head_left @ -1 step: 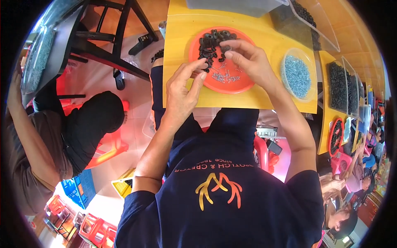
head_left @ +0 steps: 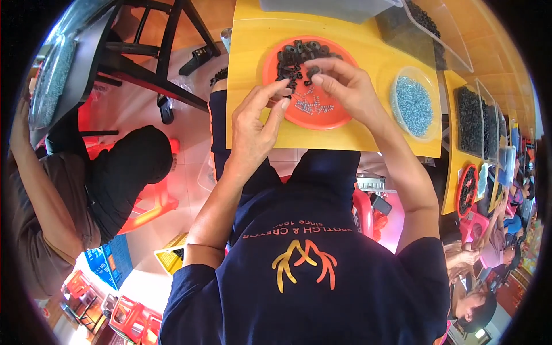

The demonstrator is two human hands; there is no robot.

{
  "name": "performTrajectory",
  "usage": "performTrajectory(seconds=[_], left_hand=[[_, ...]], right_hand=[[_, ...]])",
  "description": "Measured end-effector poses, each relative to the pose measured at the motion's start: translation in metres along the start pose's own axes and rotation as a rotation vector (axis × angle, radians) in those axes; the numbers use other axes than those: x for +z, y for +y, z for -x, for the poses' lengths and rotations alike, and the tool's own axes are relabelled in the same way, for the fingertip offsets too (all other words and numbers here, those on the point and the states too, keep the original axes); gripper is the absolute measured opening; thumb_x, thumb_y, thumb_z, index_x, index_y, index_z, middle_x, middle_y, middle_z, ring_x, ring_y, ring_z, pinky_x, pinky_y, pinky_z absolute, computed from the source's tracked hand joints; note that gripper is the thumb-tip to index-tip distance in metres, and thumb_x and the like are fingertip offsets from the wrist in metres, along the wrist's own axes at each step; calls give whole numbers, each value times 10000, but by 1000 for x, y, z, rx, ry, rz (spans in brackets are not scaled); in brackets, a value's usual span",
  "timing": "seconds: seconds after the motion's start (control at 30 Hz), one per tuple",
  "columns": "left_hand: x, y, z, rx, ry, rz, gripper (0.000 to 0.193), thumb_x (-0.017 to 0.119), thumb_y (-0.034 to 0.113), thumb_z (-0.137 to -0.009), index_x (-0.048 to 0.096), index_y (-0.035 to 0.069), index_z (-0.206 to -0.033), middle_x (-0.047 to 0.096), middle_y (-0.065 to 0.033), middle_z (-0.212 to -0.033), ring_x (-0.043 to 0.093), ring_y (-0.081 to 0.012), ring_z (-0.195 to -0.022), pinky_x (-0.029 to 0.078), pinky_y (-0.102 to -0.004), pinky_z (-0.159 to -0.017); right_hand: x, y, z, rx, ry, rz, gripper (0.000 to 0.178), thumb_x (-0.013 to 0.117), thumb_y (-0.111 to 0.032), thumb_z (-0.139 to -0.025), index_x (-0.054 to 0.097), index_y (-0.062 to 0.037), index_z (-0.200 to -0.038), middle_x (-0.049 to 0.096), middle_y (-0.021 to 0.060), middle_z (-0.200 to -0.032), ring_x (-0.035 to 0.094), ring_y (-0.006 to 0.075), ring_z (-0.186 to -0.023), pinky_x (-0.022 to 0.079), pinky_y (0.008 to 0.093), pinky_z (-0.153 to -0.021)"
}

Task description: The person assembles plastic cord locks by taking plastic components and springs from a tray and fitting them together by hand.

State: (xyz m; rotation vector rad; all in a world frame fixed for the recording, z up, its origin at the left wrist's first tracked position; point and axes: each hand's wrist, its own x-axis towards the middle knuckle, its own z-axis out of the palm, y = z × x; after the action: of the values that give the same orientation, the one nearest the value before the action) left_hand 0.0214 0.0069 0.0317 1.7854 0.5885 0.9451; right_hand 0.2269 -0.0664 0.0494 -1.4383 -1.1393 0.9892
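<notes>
An orange round tray [head_left: 339, 119] lies on the yellow table [head_left: 253, 40]. Small black plastic parts [head_left: 303, 52] are heaped along its far and left side, and small silvery screws [head_left: 313, 106] are scattered nearer me. Over the tray, my right hand [head_left: 345, 83] pinches a small black part [head_left: 313, 72] between thumb and fingers. My left hand [head_left: 259, 115] is at the tray's left edge, thumb and forefinger closed around something small and dark. Its shape is mostly hidden by the fingertips.
Right of the tray stands a clear round bowl [head_left: 434, 118] full of silvery-blue screws. Clear bins of black parts [head_left: 425, 23] stand at the far right. On the left, a person [head_left: 54, 218] sits at a dark table near a black chair [head_left: 138, 63].
My right hand has shifted slightly, and the black part in its fingers sits a little lower and further left. My left hand has barely moved.
</notes>
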Motion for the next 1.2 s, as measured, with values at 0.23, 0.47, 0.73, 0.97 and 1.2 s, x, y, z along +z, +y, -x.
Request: performTrajectory(seconds=[0.23,0.47,0.73,0.97,1.2], left_hand=[[7,9,-2,4,-64,91,204,667,3,-889,664,-18,-1092,681,-110,-954,659,-155,-829,526,-277,-734],[12,-2,7,-179,-80,255,147,658,64,-927,662,-28,-1041,679,-64,-912,638,-113,-811,522,-260,-735],[-1,1,11,-384,-295,512,76,650,51,-932,600,13,-973,629,-4,-897,597,-63,-845,503,-234,-772],[-2,5,19,-460,-244,674,160,703,34,-888,602,21,-1012,632,-9,-946,597,-66,-866,500,-227,-778],[-13,-6,21,-470,-254,558,195,713,26,-874,630,29,-1051,656,-24,-977,612,-81,-861,499,-227,-773]], right_hand=[[27,0,28,-119,48,-81,250,643,-68,-940,605,-21,-1183,613,-17,-895,577,53,-826,492,224,-743],[40,8,40,-139,131,-55,153,648,-103,-936,609,-12,-1052,639,30,-853,616,104,-755,504,285,-647],[34,-3,47,-717,64,628,201,742,-131,-810,577,-30,-866,595,81,-785,593,261,-710,485,357,-580],[33,-7,57,-653,-10,605,175,728,-123,-822,582,-38,-870,614,92,-840,604,269,-743,500,364,-619],[0,4,24,-245,160,704,105,661,-139,-883,666,-38,-913,634,101,-883,645,285,-800,521,375,-674]])
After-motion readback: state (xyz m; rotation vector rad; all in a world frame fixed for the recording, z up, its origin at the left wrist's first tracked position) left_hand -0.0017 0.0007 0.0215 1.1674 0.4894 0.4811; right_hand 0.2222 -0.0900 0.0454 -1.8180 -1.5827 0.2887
